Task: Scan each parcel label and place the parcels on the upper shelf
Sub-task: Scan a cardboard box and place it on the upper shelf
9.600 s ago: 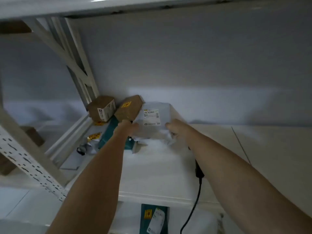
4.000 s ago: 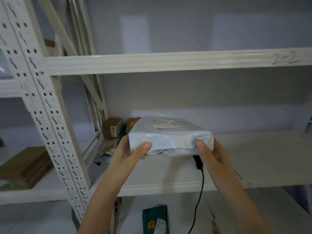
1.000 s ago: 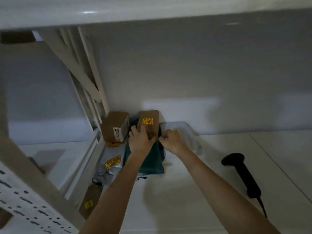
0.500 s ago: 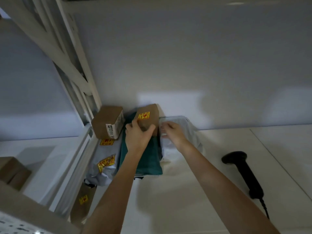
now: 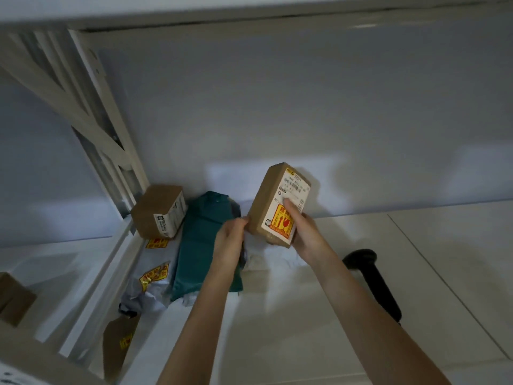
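Observation:
My right hand (image 5: 304, 234) grips a small brown cardboard box (image 5: 270, 198), tilted and lifted above the shelf, its white label and yellow-red fragile sticker facing me, my thumb across the label. My left hand (image 5: 230, 240) touches the box's lower left edge with its fingertips. Below the box lies a white poly mailer (image 5: 266, 259). A dark green mailer (image 5: 205, 245) lies to the left, partly under my left forearm. The black barcode scanner (image 5: 372, 276) lies on the white shelf (image 5: 361, 329) to the right of my right arm.
A second brown box (image 5: 158, 211) stands by the rack upright (image 5: 111, 140) at the back left. A grey mailer with yellow stickers (image 5: 151, 284) and a flat brown parcel (image 5: 119, 343) lie along the shelf's left edge. The wall is close behind.
The brown box has been lifted off the pile and turned so its label faces me; my right hand now holds it, where before my left hand was on it.

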{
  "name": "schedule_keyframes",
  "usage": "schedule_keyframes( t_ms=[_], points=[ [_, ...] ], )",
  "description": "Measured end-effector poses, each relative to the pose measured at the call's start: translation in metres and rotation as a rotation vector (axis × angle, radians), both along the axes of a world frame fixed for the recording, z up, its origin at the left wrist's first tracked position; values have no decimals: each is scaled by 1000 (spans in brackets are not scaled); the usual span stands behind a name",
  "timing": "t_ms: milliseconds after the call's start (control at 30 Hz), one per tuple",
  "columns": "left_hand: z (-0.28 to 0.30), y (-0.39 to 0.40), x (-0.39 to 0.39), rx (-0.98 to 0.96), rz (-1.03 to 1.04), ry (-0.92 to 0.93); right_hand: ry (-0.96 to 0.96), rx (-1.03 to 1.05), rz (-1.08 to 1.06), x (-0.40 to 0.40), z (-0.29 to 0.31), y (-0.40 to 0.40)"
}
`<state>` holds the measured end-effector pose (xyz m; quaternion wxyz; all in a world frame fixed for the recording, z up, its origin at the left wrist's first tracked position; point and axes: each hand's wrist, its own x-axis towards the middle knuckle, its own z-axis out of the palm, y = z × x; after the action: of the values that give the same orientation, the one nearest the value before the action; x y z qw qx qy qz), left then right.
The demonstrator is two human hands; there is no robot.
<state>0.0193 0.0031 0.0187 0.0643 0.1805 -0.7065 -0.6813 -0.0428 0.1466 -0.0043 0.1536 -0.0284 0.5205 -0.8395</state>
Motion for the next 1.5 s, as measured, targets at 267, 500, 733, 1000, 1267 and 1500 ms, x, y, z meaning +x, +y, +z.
schedule_keyframes(
  t_ms=[267, 500, 733, 1000, 1267, 1500],
  points=[
    [20, 11, -23, -330, -440, 23, 188, 315, -35, 13, 12, 39],
    [-6, 30, -21, -40, -407, 37, 226, 856, -407, 19, -9, 96],
    [-16, 45, -19, 4, -361, 4, -103, 1370, -242, 31, -74, 163],
    [-19, 54, -20, 8, -373, 4, -339, 908, -97, 36, -73, 161],
    [-27, 53, -26, 118, -310, 7, -131, 492, -358, 63, -17, 133],
    [-35, 51, -31, 135, -279, -24, 315, 704, -339, 96, 47, 95]
  ],
)
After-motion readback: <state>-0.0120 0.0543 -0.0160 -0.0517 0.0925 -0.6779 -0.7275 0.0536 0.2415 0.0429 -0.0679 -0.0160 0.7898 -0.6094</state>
